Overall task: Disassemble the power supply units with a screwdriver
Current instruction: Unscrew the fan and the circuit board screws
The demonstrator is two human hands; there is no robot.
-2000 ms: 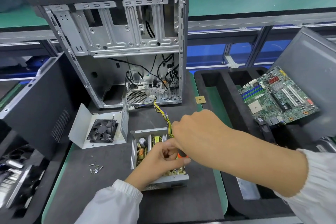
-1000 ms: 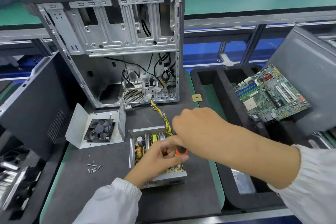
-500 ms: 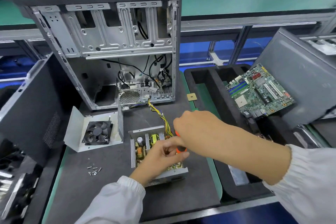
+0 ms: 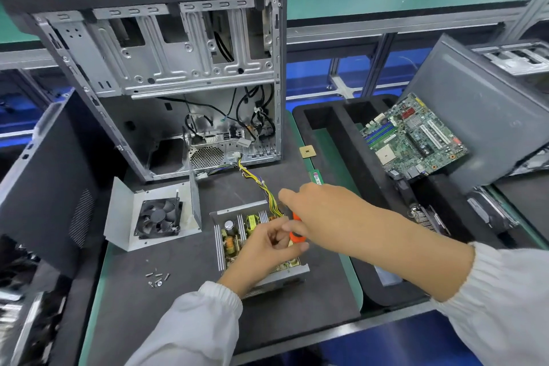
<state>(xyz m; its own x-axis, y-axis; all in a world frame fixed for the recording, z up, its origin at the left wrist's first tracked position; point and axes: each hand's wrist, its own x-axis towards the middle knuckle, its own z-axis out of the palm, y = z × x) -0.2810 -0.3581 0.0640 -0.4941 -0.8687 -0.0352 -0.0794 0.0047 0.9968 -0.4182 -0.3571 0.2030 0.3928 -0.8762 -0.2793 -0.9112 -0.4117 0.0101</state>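
Dark bench mat [image 4: 184, 300], both hands' grip on orange screwdriver [image 4: 296, 235] over opened power supply [image 4: 237, 235].

Open mat [image 4: 184, 300] lies in front of the power supply unit [image 4: 237, 235] and to its left, broken only by loose screws [image 4: 157, 279]. The fan cover [image 4: 154, 217] stands just beside the unit's left; the computer case [image 4: 166, 68] walls off the rear. A yellow cable bundle [image 4: 261, 187] crosses between case and unit. The foam tray [image 4: 350, 157] rim bounds the right.
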